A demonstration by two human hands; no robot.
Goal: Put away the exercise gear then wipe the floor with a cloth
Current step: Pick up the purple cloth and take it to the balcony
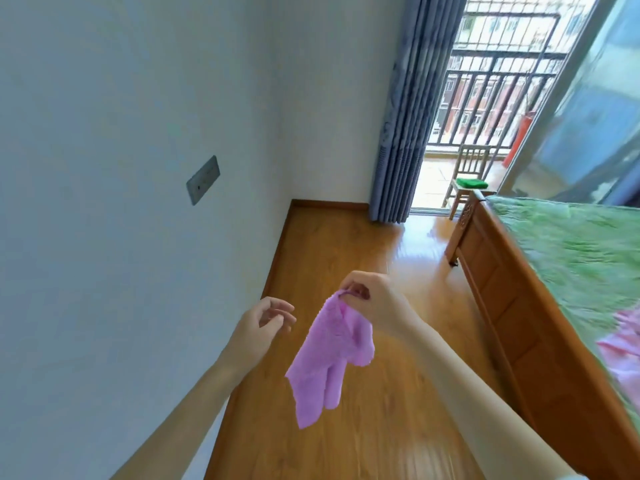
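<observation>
Mostly wooden floor (346, 427), bed (519, 306) with green cover along its right edge. Purple cloth (329, 355) hangs in the air above the floor, pinched at its top corner by right hand (370, 299). Left hand (259, 327) just beside it, fingers loosely curled, holding nothing.

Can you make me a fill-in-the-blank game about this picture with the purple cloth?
1. The cloth hanging from the right hand is ____ in colour.
2. The left hand is holding ____.
3. The floor is made of ____.
4. The blanket on the bed is ____ in colour.

Missing words: purple; nothing; wood; green
</observation>
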